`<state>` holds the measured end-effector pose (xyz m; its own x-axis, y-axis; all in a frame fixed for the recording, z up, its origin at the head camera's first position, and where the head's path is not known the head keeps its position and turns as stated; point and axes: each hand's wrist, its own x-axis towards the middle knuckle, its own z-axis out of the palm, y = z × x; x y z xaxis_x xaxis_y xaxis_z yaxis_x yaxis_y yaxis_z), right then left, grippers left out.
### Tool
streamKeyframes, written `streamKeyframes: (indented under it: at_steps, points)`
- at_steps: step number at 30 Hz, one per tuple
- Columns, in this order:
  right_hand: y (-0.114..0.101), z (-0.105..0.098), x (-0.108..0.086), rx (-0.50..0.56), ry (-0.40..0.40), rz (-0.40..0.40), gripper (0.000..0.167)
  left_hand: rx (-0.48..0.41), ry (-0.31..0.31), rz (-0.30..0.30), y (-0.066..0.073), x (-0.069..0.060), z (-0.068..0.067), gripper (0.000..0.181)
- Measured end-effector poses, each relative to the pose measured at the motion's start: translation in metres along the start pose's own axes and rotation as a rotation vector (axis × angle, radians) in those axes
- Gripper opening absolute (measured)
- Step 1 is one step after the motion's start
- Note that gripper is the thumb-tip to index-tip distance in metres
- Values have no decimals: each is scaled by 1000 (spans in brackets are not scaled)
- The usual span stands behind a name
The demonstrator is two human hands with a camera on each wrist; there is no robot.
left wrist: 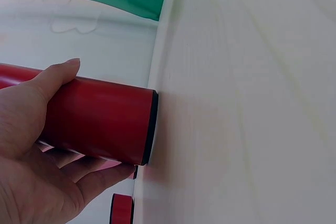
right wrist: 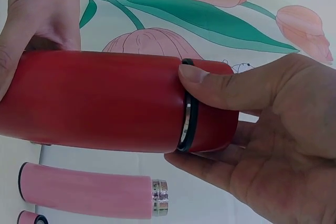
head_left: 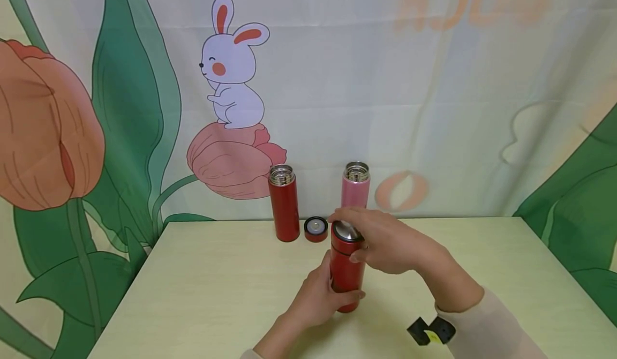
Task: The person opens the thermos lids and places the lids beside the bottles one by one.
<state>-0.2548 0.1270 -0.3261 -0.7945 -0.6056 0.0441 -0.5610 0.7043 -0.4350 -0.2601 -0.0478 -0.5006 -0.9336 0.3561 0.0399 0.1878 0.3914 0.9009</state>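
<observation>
A red thermos flask (head_left: 347,276) stands upright near the middle of the table, between both hands. My left hand (head_left: 315,300) grips its lower body, thumb on one side and fingers around the other. From above, my right hand (head_left: 392,238) grips the flask's red lid (right wrist: 218,114), which has a silver top. The right wrist view shows the thumb on the lid's edge by a black ring, with a thin silver line between lid and body. Behind stand a second red flask (head_left: 284,209) and a pink flask (head_left: 355,187), both without lids.
A loose red lid (head_left: 315,230) lies with its inside up between the two rear flasks. A pink lid (right wrist: 32,217) shows at the right wrist view's lower corner. The pale table (head_left: 217,294) ends at a printed curtain (head_left: 458,107) behind.
</observation>
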Motion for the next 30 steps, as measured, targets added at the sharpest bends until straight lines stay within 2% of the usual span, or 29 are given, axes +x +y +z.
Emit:
streamKeyframes:
  at_steps: [18, 25, 30]
  points:
    - [11, -6, -1, 119, -47, -54, 67, -29, -16, -7, 1, 2, 0, 76]
    - [17, -4, 1, 190, -38, -92, 79, -24, -8, -6, 1, 1, 0, 75]
    - [19, 1, 2, 244, -15, -104, 81, -24, -10, 3, 1, 1, 0, 74]
